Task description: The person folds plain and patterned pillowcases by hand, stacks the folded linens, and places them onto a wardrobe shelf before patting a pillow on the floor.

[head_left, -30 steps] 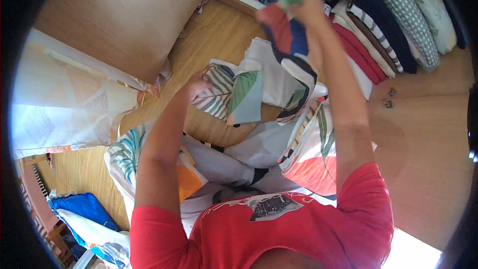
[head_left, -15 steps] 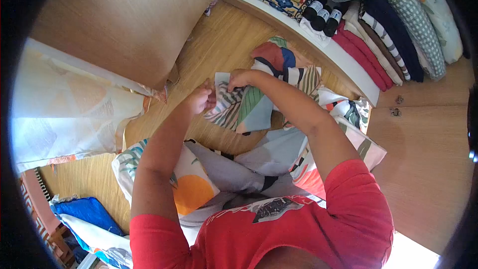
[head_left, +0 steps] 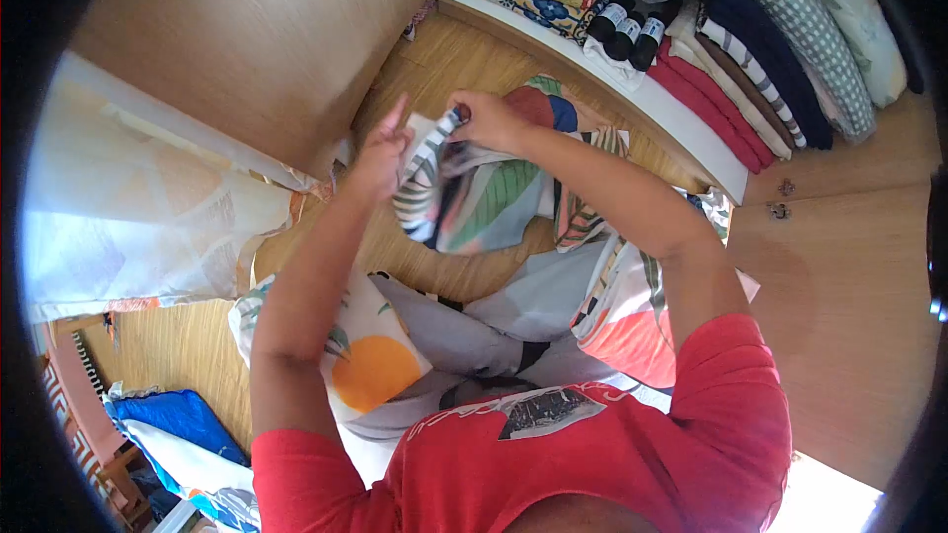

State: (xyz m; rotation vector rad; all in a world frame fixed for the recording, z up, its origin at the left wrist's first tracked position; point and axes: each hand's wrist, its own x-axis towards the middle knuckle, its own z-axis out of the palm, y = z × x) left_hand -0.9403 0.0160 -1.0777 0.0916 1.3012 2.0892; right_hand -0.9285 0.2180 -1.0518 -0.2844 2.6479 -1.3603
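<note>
My right hand [head_left: 486, 122] pinches the raised edge of a patterned cloth [head_left: 504, 199] with stripes, green leaf shapes and pale patches. Lifted off the floor, the striped left part of this cloth curls up and is blurred by motion. My left hand [head_left: 381, 154] is beside that part, index finger stretched out and the other fingers loosely bent; whether it touches the fabric is hard to tell. Beyond my right forearm, more fabric [head_left: 533, 104] in rust, green and blue lies bunched on the floor.
A folded cloth with an orange circle [head_left: 375, 375] rests over one leg, a pink and white one [head_left: 632, 326] over the other. Folded textiles [head_left: 711, 109] and black rolls [head_left: 624, 38] fill the low white shelf [head_left: 583, 69]. A wooden door [head_left: 257, 49] and curtain [head_left: 148, 207] stand left.
My right hand has risen, lifting the cloth's left part, which was lying flatter. My left hand has moved up and slightly left, its index finger now stretched out.
</note>
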